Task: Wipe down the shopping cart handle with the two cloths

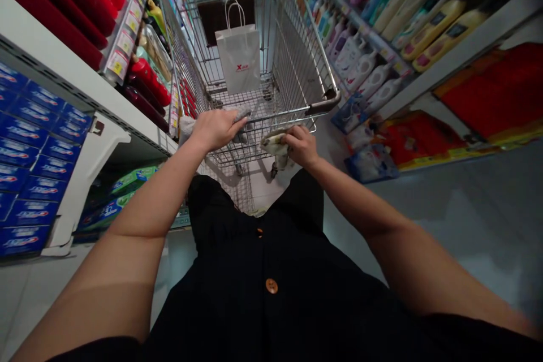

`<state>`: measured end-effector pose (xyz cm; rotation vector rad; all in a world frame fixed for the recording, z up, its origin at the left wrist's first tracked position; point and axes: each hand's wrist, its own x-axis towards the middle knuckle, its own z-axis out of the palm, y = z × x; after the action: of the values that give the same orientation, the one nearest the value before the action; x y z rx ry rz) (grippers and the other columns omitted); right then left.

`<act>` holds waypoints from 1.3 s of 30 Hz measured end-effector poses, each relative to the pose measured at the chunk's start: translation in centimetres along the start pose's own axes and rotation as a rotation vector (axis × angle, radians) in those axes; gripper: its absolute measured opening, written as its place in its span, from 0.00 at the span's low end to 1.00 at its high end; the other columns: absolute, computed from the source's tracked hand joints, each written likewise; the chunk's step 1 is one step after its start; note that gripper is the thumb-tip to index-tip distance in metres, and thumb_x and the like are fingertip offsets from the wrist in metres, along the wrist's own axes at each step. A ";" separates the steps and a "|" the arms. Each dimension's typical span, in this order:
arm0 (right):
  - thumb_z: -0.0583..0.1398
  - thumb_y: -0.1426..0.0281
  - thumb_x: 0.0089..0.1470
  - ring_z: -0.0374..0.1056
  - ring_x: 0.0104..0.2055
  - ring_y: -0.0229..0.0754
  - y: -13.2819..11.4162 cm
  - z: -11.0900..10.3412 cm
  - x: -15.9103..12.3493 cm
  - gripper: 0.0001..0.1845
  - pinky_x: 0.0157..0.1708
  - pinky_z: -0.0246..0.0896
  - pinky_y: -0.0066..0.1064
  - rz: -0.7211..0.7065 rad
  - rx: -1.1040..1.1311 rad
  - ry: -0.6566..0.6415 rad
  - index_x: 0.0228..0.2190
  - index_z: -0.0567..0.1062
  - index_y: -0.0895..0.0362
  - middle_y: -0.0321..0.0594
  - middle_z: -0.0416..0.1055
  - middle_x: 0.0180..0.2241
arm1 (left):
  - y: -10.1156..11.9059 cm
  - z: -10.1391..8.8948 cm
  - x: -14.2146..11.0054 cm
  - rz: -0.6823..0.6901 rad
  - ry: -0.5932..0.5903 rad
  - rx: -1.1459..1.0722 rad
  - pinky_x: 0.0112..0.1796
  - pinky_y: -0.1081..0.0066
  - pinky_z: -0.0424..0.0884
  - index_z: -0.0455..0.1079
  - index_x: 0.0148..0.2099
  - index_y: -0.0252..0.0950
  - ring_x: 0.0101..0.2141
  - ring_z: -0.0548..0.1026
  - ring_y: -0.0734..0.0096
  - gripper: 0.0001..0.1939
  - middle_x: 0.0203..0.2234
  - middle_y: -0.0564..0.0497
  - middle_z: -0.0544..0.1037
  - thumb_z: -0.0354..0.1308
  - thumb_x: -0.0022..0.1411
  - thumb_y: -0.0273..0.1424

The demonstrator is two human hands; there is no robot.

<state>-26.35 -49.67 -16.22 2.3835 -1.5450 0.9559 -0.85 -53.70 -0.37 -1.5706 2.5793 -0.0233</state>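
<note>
**L hand [214,130] and R hand [301,146] at shopping cart [297,56] handle, supermarket aisle**

On my feed, L hand is curled closed over grey soft item [241,119], near the bar; R hand's fingers wrap beige soft item [274,144], pressing it toward the bar. Can't tell if either hand grips the bar itself. White paper bag [237,59] w/ red logo sits at far end of cart. Blue boxes [29,158] fill shelf on left; plastic bottles [424,28] line shelves on right.
</note>
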 end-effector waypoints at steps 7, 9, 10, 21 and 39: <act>0.54 0.72 0.65 0.62 0.43 0.45 0.7 -1.8 1.8 0.13 0.42 0.60 0.35 -0.153 -0.010 -0.030 0.34 0.78 0.54 0.41 0.70 0.37 | -0.2 -0.2 0.0 0.002 -0.023 0.009 0.44 0.63 0.66 0.71 0.53 0.40 0.46 0.76 0.55 0.33 0.43 0.44 0.79 0.32 0.71 0.53; 0.56 0.73 0.63 0.63 0.45 0.46 0.5 -0.8 1.3 0.11 0.45 0.61 0.36 -0.125 -0.031 -0.182 0.37 0.79 0.54 0.43 0.71 0.41 | -0.2 -0.3 0.0 0.005 -0.030 0.014 0.44 0.63 0.66 0.71 0.54 0.40 0.46 0.76 0.55 0.33 0.43 0.44 0.79 0.32 0.71 0.53; 0.57 0.75 0.62 0.63 0.46 0.47 0.4 -0.3 0.9 0.11 0.46 0.61 0.37 -0.108 -0.036 -0.259 0.38 0.79 0.54 0.44 0.72 0.43 | -0.3 -0.4 0.0 0.008 -0.035 0.012 0.44 0.63 0.66 0.71 0.54 0.40 0.46 0.76 0.55 0.33 0.43 0.44 0.79 0.32 0.71 0.53; 0.58 0.79 0.55 0.64 0.46 0.45 -0.3 -3.3 0.0 0.15 0.32 0.58 0.29 -0.058 -0.075 -0.503 0.40 0.79 0.51 0.42 0.72 0.44 | -1.5 0.2 0.0 0.057 -0.023 -0.051 0.44 0.63 0.66 0.70 0.53 0.38 0.45 0.76 0.55 0.33 0.43 0.43 0.79 0.31 0.71 0.53; 0.53 0.61 0.51 0.67 0.38 0.45 -2.9 -1.8 -4.9 0.15 0.38 0.66 0.34 0.745 0.494 0.298 0.40 0.67 0.55 0.42 0.70 0.36 | -2.8 0.8 -0.2 0.120 -0.013 -0.118 0.43 0.60 0.68 0.70 0.51 0.34 0.45 0.77 0.49 0.34 0.41 0.38 0.79 0.32 0.71 0.52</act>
<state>-25.94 -43.80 -17.07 1.7386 -2.3126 1.9208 1.81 -54.82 -0.89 -1.4432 2.7051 0.1527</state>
